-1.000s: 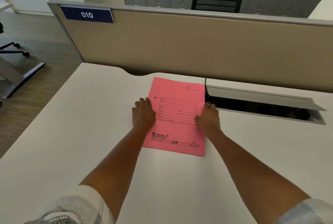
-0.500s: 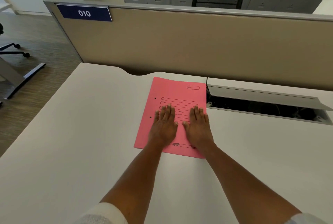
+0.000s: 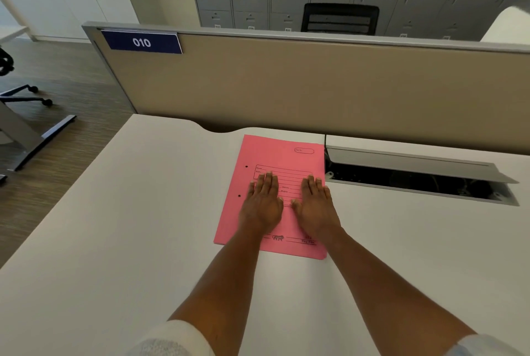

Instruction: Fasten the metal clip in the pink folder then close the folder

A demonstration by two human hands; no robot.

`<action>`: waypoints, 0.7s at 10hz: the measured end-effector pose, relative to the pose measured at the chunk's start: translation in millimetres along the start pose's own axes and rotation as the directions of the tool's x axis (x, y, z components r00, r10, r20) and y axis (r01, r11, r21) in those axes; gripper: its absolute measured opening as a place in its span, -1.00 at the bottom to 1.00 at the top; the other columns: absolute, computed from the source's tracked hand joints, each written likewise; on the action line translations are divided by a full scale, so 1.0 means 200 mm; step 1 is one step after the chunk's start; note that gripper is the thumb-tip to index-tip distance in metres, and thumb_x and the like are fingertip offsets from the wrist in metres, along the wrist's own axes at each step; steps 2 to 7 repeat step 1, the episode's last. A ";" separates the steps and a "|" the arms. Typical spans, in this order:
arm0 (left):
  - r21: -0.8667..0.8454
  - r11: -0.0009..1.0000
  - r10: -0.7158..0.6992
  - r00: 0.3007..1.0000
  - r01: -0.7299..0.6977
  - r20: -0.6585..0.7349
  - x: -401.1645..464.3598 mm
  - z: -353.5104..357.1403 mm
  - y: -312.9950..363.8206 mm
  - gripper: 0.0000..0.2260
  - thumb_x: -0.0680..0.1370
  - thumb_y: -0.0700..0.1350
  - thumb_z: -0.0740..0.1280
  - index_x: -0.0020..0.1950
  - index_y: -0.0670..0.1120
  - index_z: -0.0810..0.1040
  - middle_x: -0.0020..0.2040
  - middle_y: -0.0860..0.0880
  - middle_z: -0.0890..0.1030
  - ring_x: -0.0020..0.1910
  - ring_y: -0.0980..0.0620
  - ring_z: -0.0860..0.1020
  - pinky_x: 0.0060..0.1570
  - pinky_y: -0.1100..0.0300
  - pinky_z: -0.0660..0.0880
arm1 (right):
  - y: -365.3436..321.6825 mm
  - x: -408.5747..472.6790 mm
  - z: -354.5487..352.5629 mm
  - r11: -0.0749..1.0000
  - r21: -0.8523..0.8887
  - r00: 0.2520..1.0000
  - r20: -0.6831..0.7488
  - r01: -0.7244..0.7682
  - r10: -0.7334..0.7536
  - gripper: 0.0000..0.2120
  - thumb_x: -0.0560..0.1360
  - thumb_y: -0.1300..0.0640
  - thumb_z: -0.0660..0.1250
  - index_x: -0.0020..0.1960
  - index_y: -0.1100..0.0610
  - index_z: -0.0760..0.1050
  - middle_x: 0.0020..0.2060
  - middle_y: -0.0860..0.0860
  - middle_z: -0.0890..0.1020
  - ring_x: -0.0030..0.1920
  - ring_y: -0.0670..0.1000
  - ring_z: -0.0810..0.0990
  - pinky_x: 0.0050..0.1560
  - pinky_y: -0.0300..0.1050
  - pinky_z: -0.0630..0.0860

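Note:
The pink folder [image 3: 269, 155] lies closed and flat on the white desk [image 3: 129, 226], its printed front cover facing up and two punch holes near its left edge. My left hand [image 3: 262, 202] rests palm down on the cover's middle left, fingers straight and close together. My right hand [image 3: 315, 203] lies flat beside it on the right half, thumbs nearly touching. Neither hand grips anything. The metal clip is hidden inside the folder.
An open cable tray [image 3: 415, 180] with a raised grey lid sits in the desk right of the folder. A tan partition [image 3: 286, 83] with a "010" sign [image 3: 142, 42] stands behind. Grey lockers and a black chair back are beyond; chair legs on the floor at left.
Both hands came from the folder's side edges onto the middle of its cover, and the folder shifted slightly left. In the last half second the hands stayed flat there.

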State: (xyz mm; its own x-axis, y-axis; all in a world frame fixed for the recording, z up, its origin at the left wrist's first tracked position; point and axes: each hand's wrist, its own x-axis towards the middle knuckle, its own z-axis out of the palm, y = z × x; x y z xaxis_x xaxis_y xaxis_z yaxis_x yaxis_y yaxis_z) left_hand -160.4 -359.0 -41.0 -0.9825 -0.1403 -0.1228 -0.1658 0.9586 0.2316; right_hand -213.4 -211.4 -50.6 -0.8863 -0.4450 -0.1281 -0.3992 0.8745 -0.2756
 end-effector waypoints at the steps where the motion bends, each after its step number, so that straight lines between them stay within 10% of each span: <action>1: 0.007 1.000 0.026 0.999 -0.026 -0.020 0.01 -0.07 0.02 -0.43 0.69 0.04 -0.05 0.62 -0.14 -0.17 0.64 -0.12 -0.12 0.62 -0.09 -0.16 0.59 -0.05 -0.13 | 0.01 0.00 -0.08 1.000 -0.009 0.999 -0.030 0.021 -0.021 -0.36 0.65 -0.10 -0.03 0.58 0.20 -0.14 0.60 0.16 -0.04 0.60 0.15 -0.10 0.60 0.10 -0.12; 7: 0.007 1.000 0.026 0.999 -0.026 -0.020 0.01 -0.07 0.02 -0.43 0.69 0.04 -0.05 0.62 -0.14 -0.17 0.64 -0.12 -0.12 0.62 -0.09 -0.16 0.59 -0.05 -0.13 | 0.01 0.00 -0.08 1.000 -0.009 0.999 -0.030 0.021 -0.021 -0.36 0.65 -0.10 -0.03 0.58 0.20 -0.14 0.60 0.16 -0.04 0.60 0.15 -0.10 0.60 0.10 -0.12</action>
